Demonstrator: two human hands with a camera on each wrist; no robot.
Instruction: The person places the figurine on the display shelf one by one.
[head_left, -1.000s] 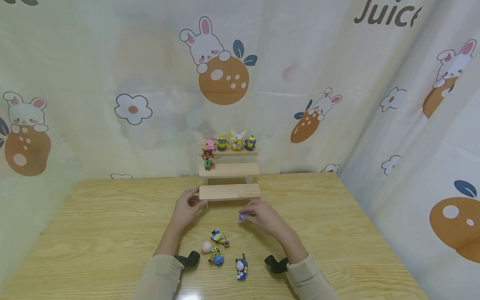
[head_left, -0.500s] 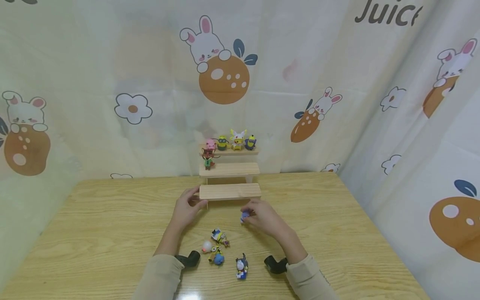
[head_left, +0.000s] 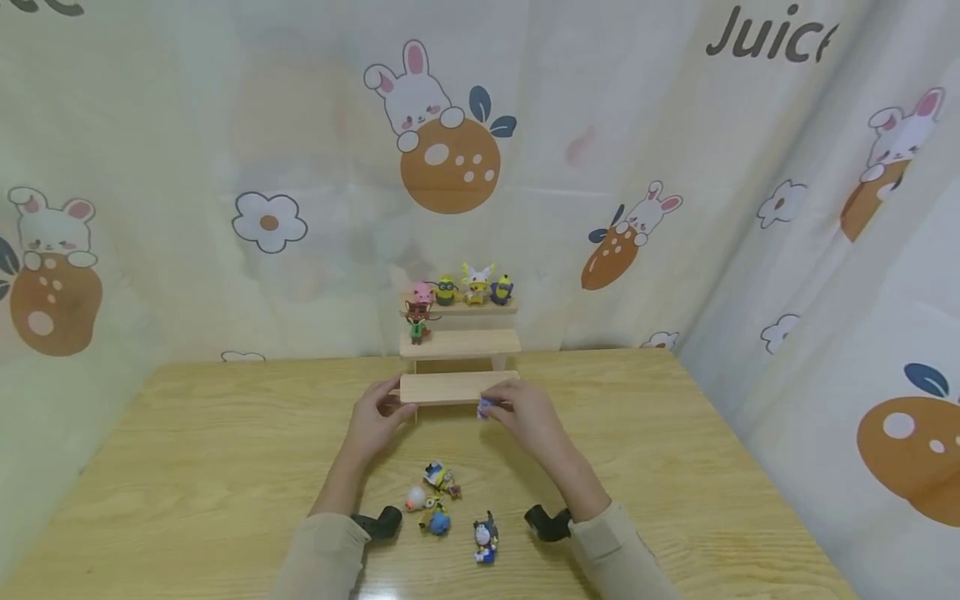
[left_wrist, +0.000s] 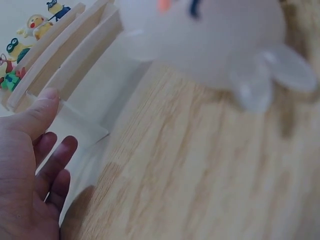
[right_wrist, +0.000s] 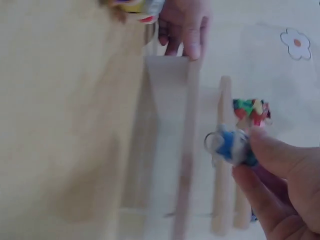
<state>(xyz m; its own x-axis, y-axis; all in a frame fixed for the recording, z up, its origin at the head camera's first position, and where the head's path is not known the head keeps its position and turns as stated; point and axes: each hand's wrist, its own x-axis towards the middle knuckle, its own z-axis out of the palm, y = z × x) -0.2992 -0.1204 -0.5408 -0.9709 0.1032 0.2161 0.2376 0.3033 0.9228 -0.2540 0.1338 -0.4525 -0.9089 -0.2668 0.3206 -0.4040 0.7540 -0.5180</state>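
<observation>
My right hand (head_left: 531, 415) has the blue figure (head_left: 484, 407) pinched between thumb and fingers (right_wrist: 255, 190). It sits at the fingertips' left, by the front edge of the bottom step (head_left: 438, 389), near the right corner; whether it clears that edge I can't tell, nor which way its long axis runs. My left hand (head_left: 372, 418) is farther off, at the step's left end, thumb touching; I can't tell if its fingers grip.

Small figurine (head_left: 484, 408) in right grip (head_left: 530, 414)
</observation>
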